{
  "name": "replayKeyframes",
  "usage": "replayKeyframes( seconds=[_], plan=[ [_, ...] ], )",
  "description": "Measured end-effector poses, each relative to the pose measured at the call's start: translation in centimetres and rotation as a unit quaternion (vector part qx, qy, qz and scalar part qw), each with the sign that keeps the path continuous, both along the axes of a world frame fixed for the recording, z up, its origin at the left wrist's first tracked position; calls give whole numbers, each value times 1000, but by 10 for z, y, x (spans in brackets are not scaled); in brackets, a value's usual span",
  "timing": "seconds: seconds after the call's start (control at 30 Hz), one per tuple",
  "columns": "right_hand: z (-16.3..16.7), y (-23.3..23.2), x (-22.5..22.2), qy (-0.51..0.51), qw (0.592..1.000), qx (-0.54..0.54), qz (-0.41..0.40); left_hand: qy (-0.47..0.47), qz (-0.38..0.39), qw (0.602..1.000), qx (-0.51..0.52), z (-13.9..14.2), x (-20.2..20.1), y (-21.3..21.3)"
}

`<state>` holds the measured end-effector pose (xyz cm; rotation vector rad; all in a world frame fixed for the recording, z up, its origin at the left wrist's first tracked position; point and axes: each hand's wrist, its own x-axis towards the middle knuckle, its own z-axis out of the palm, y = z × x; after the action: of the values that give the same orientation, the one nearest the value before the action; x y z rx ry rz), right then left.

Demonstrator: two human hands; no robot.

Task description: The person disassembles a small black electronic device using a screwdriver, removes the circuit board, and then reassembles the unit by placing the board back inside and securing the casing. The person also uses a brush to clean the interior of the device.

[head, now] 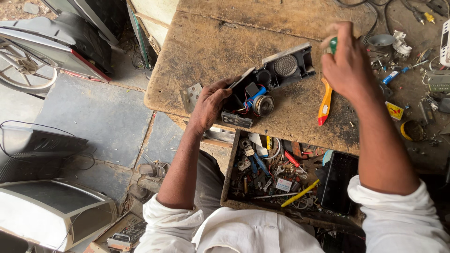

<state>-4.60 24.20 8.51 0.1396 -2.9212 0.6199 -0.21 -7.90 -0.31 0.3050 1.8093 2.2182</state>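
Table: worn wood. Opened device lies on it, long axis diagonal, lower-left to upper-right. Left hand grasps its lower-left end. Right hand, right of device, clenched on green-handled tool. Left hand nearer.

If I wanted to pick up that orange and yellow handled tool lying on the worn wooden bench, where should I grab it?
Probably by the long orange and yellow handle, from above. It lies flat on the worn wooden bench, nearly upright in the picture, with bare wood on both sides of its lower half. Its top end is hidden under the right hand, so come in low on the handle, fingers closing across its narrow width.
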Motion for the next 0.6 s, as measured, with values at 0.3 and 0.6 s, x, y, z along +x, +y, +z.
replayKeyframes(
  seconds=[0.3,0.6],
  plan=[
    [-33,19,43,170,920,318,156,-13,-7,999,50,0,6,0],
    [-43,10,53,218,922,275,163,-12,8,998,53,7,13,3]
  ],
)
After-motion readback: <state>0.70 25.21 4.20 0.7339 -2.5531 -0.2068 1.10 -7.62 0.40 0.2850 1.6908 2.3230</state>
